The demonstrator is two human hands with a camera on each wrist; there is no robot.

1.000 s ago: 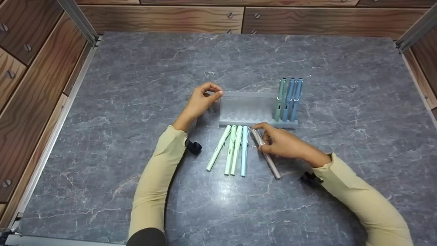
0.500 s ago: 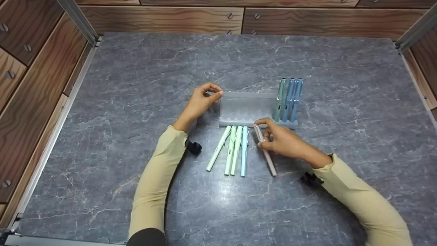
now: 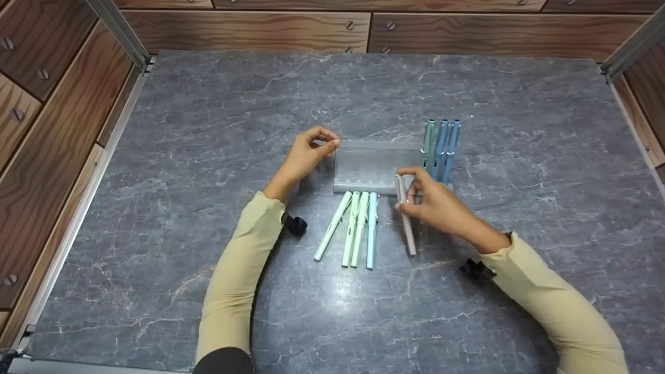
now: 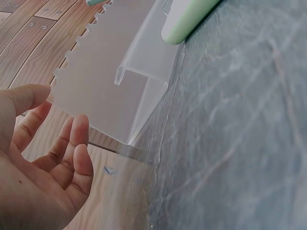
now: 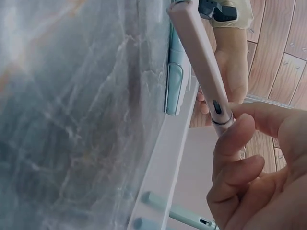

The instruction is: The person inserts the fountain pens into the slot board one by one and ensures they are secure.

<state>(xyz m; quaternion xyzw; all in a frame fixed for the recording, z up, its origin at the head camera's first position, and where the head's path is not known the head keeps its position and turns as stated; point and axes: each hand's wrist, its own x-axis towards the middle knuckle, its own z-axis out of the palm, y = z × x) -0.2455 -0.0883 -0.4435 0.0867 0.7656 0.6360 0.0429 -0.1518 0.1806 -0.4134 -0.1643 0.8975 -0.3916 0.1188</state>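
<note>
I see right hand (image 3: 434,202) pinching pale pink pen (image 3: 408,234), tilted, on near side of clear rack (image 3: 369,163). Left hand (image 3: 307,156) pinches rack's far left corner. Three standing pens (image 3: 443,137) fill rack's right end. Three green pens (image 3: 351,228), light blue pen (image 3: 371,234) lie near rack, left of pink one.

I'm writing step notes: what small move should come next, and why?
Probably tilt the pink pen upright into the clear rack: the right hand pinches it close by, and notches are free left of the dark green pen.
</note>
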